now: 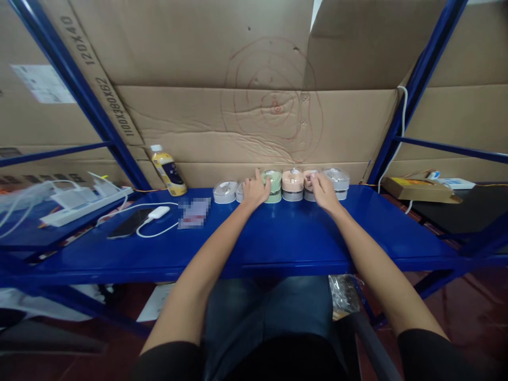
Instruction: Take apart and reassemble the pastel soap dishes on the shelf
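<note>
Along the back of the blue shelf runs a row of small rounded containers, several of them stacked in twos. My left hand [256, 190] is at the left side of a green container [273, 180], fingers apart and its thumb by the lid. It partly covers a whitish container [239, 192]. My right hand [323, 189] has its fingers curled at the front of a pinkish container [308, 193]. Between my hands stands a peach container [292, 181]. A grey-white container [337, 181] ends the row on the right, and a low clear-white one [225, 192] on the left.
A yellow bottle [169, 172] stands at the back left. Before it lie a phone [129, 224], a white charger [159, 212] with cable, and a blurred packet [194, 213]. A power strip [85, 206] is farther left. Cardboard [190, 111] backs the shelf [286, 238]; blue posts flank it.
</note>
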Action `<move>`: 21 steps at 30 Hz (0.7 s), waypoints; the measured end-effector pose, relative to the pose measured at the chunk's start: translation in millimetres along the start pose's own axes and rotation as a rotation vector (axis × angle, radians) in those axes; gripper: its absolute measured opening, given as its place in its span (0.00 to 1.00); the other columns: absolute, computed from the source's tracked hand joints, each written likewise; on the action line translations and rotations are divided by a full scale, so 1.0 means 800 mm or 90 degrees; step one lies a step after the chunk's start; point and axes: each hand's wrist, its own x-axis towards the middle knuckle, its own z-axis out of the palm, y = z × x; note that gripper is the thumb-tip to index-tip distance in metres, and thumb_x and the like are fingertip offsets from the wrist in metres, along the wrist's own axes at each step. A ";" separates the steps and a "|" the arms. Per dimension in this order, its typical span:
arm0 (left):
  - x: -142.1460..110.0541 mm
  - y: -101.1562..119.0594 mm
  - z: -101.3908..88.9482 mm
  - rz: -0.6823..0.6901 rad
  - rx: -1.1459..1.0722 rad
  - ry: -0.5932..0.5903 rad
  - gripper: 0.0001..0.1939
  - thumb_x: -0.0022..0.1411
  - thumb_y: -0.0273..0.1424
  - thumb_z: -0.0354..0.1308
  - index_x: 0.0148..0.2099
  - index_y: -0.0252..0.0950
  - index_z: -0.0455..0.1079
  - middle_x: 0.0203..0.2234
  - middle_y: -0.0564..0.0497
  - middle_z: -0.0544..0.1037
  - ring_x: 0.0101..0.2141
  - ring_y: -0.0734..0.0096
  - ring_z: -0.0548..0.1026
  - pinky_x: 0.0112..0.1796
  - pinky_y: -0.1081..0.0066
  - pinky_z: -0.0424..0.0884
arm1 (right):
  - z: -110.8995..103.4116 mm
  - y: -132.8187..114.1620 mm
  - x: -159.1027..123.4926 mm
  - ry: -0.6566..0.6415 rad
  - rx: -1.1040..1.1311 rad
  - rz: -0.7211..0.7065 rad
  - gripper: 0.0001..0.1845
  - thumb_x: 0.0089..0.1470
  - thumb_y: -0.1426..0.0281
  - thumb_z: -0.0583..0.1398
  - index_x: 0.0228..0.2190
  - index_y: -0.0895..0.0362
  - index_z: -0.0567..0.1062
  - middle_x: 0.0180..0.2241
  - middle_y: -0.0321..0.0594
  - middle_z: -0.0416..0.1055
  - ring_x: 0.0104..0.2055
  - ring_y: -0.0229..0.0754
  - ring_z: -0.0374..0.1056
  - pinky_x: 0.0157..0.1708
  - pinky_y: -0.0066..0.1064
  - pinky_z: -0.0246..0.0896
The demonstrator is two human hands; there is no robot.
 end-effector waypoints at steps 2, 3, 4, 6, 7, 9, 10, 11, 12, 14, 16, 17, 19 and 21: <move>0.002 -0.025 -0.006 0.049 0.033 0.001 0.38 0.72 0.39 0.47 0.76 0.23 0.49 0.62 0.27 0.73 0.64 0.39 0.68 0.62 0.50 0.62 | -0.001 -0.001 0.000 -0.004 -0.002 -0.005 0.37 0.70 0.41 0.43 0.40 0.54 0.79 0.44 0.51 0.80 0.51 0.56 0.73 0.57 0.52 0.65; 0.002 -0.037 -0.008 0.070 0.063 -0.010 0.39 0.68 0.37 0.51 0.75 0.24 0.52 0.66 0.28 0.69 0.67 0.40 0.65 0.64 0.51 0.60 | -0.001 -0.001 0.000 -0.007 -0.003 -0.007 0.37 0.70 0.41 0.43 0.39 0.54 0.79 0.43 0.51 0.80 0.51 0.56 0.73 0.57 0.51 0.65; 0.001 -0.049 -0.010 0.084 0.100 -0.038 0.39 0.64 0.36 0.55 0.73 0.25 0.57 0.68 0.28 0.66 0.68 0.40 0.62 0.65 0.52 0.58 | -0.001 -0.002 0.000 -0.013 -0.005 -0.008 0.37 0.70 0.41 0.42 0.38 0.54 0.78 0.42 0.50 0.80 0.50 0.55 0.73 0.56 0.51 0.65; -0.006 -0.070 -0.012 0.106 0.153 -0.107 0.37 0.60 0.35 0.58 0.70 0.28 0.62 0.69 0.30 0.63 0.69 0.38 0.60 0.66 0.50 0.57 | -0.002 -0.002 -0.001 -0.028 -0.011 -0.009 0.36 0.70 0.41 0.42 0.36 0.53 0.77 0.39 0.49 0.79 0.47 0.54 0.73 0.55 0.50 0.65; -0.013 -0.077 -0.013 0.117 0.165 -0.131 0.37 0.61 0.35 0.59 0.70 0.29 0.62 0.70 0.31 0.63 0.69 0.38 0.60 0.66 0.50 0.57 | -0.002 -0.002 -0.001 -0.034 -0.015 -0.010 0.36 0.70 0.42 0.42 0.36 0.53 0.77 0.38 0.49 0.78 0.46 0.54 0.72 0.54 0.49 0.65; -0.034 -0.086 -0.017 0.140 0.171 -0.136 0.36 0.63 0.37 0.58 0.70 0.29 0.60 0.69 0.31 0.63 0.68 0.39 0.62 0.65 0.50 0.59 | -0.002 -0.002 -0.001 -0.043 -0.017 -0.011 0.35 0.70 0.42 0.43 0.35 0.53 0.76 0.36 0.48 0.77 0.45 0.53 0.72 0.52 0.48 0.66; -0.047 -0.089 -0.020 0.156 0.177 -0.122 0.36 0.64 0.37 0.59 0.70 0.27 0.60 0.68 0.29 0.64 0.67 0.38 0.63 0.65 0.49 0.61 | -0.002 -0.002 -0.001 -0.045 -0.015 -0.011 0.34 0.70 0.43 0.43 0.35 0.53 0.76 0.36 0.47 0.77 0.44 0.53 0.71 0.51 0.48 0.66; -0.062 -0.090 -0.024 0.169 0.185 -0.106 0.36 0.65 0.38 0.60 0.69 0.25 0.60 0.66 0.27 0.65 0.66 0.36 0.63 0.64 0.49 0.62 | -0.001 -0.002 -0.001 -0.045 -0.013 -0.010 0.33 0.71 0.44 0.44 0.35 0.53 0.76 0.36 0.47 0.77 0.44 0.52 0.72 0.51 0.47 0.66; -0.077 -0.091 -0.029 0.182 0.184 -0.089 0.35 0.65 0.41 0.61 0.67 0.25 0.62 0.64 0.26 0.67 0.65 0.34 0.65 0.62 0.47 0.64 | -0.001 -0.003 -0.001 -0.048 -0.010 -0.009 0.33 0.71 0.44 0.44 0.35 0.53 0.76 0.36 0.47 0.77 0.44 0.52 0.72 0.51 0.47 0.67; -0.108 -0.091 -0.040 0.199 0.157 -0.068 0.32 0.66 0.45 0.61 0.63 0.28 0.64 0.60 0.27 0.70 0.61 0.33 0.68 0.58 0.45 0.68 | 0.002 -0.005 -0.003 -0.063 0.000 -0.002 0.31 0.70 0.45 0.47 0.35 0.54 0.77 0.36 0.47 0.77 0.43 0.52 0.73 0.49 0.48 0.68; -0.134 -0.089 -0.050 0.232 0.090 -0.053 0.30 0.66 0.46 0.63 0.60 0.31 0.65 0.57 0.28 0.72 0.58 0.33 0.70 0.56 0.43 0.70 | 0.006 -0.011 -0.008 -0.110 0.022 -0.003 0.29 0.66 0.44 0.54 0.39 0.55 0.79 0.39 0.48 0.78 0.43 0.53 0.74 0.47 0.48 0.71; -0.144 -0.087 -0.054 0.257 0.048 -0.048 0.27 0.66 0.45 0.63 0.58 0.31 0.66 0.56 0.29 0.72 0.58 0.34 0.71 0.55 0.43 0.71 | 0.009 -0.016 -0.011 -0.153 0.036 -0.016 0.28 0.63 0.43 0.58 0.42 0.55 0.79 0.42 0.49 0.79 0.44 0.53 0.75 0.47 0.48 0.72; -0.155 -0.082 -0.060 0.325 -0.052 -0.058 0.23 0.66 0.40 0.63 0.57 0.34 0.65 0.56 0.33 0.72 0.58 0.39 0.71 0.57 0.45 0.71 | 0.018 -0.029 -0.021 -0.265 0.059 -0.069 0.35 0.53 0.42 0.68 0.51 0.54 0.78 0.52 0.51 0.77 0.52 0.57 0.74 0.53 0.51 0.72; -0.156 -0.075 -0.062 0.407 -0.167 -0.099 0.21 0.65 0.38 0.64 0.56 0.37 0.65 0.58 0.36 0.71 0.60 0.45 0.71 0.60 0.47 0.70 | 0.028 -0.043 -0.032 -0.374 0.068 -0.130 0.49 0.43 0.43 0.74 0.61 0.52 0.74 0.63 0.51 0.70 0.63 0.61 0.68 0.63 0.55 0.65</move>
